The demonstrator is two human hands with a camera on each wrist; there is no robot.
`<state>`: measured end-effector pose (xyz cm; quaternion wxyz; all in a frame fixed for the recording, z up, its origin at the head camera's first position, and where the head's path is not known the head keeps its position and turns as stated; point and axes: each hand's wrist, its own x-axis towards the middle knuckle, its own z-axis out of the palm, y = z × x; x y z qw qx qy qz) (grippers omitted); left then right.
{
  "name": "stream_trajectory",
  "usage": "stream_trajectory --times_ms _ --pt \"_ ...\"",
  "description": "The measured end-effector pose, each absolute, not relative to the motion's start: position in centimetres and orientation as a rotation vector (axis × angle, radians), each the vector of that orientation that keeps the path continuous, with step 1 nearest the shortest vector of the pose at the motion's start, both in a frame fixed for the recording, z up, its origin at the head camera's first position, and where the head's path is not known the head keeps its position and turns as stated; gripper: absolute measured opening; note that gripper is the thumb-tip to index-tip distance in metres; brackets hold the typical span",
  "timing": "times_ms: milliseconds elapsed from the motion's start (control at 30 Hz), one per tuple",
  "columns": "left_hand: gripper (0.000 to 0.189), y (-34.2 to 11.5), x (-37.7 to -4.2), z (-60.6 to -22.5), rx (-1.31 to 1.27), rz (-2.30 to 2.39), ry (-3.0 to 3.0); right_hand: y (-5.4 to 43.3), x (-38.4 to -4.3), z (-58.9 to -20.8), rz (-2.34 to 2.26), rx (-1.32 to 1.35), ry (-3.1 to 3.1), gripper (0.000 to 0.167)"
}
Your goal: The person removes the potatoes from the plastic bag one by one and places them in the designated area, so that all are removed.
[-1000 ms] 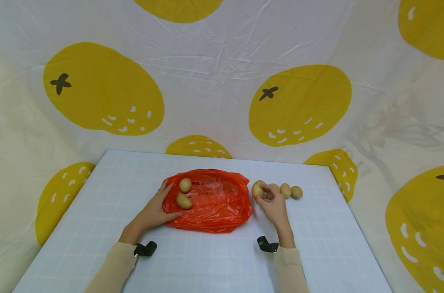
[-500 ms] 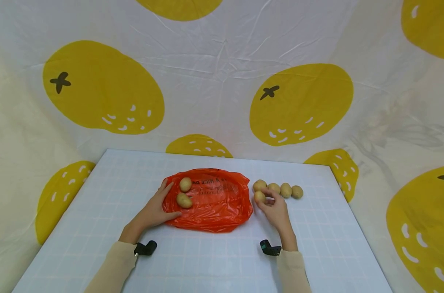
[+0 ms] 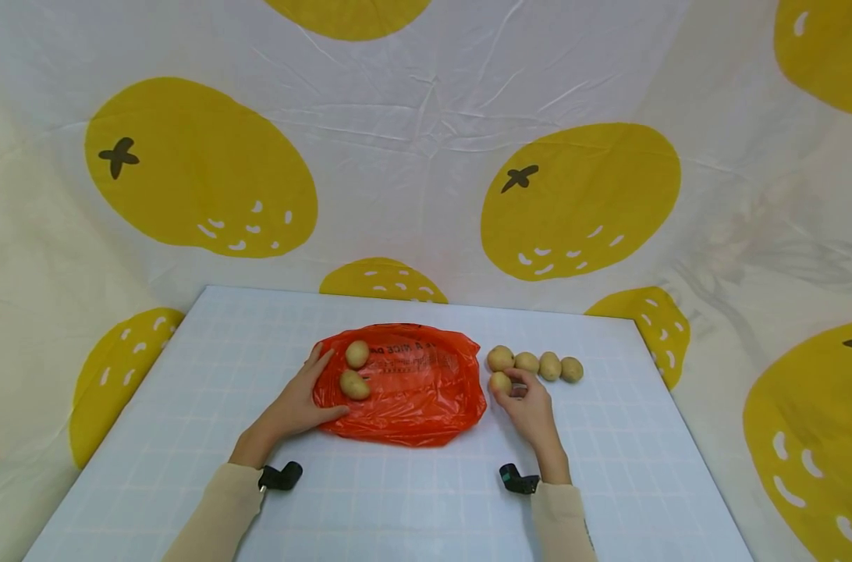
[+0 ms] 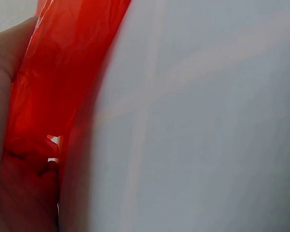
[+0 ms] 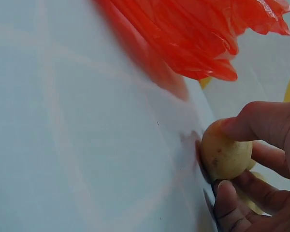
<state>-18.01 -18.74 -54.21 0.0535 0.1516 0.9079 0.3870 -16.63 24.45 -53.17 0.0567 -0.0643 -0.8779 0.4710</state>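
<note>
A red plastic bag (image 3: 426, 390) lies spread on the table, with two potatoes (image 3: 355, 385) on its left part. My left hand (image 3: 296, 402) rests at the bag's left edge, fingers spread along the rim and thumb on the near side. In the left wrist view the red plastic (image 4: 63, 72) lies against this hand. Just right of the bag, my right hand (image 3: 531, 406) pinches a small potato (image 5: 224, 150) between thumb and fingers, low at the tabletop. Behind that hand a row of several potatoes (image 3: 549, 366) runs to the right.
The table (image 3: 412, 507) has a pale blue checked top. A cloth printed with large yellow fruit (image 3: 580, 203) hangs behind it and at both sides. Black wrist cameras (image 3: 282, 476) sit on both wrists.
My right hand has moved slightly toward me with its potato, bringing the row's leftmost potato into fuller view. The left hand, the bag and the potatoes on it stay put.
</note>
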Motion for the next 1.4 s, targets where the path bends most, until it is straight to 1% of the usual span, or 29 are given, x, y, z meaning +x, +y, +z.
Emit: stream_trajectory --times_ms 1067,1400 --pt "0.114 -18.6 -17.8 -54.0 0.433 1.185 2.745 24.1 -16.4 -53.2 1.396 -0.242 -2.672 0.047" --pt "0.114 -18.6 -17.7 -53.9 0.443 1.188 2.746 24.3 -15.9 -52.3 1.394 -0.211 -2.718 0.055"
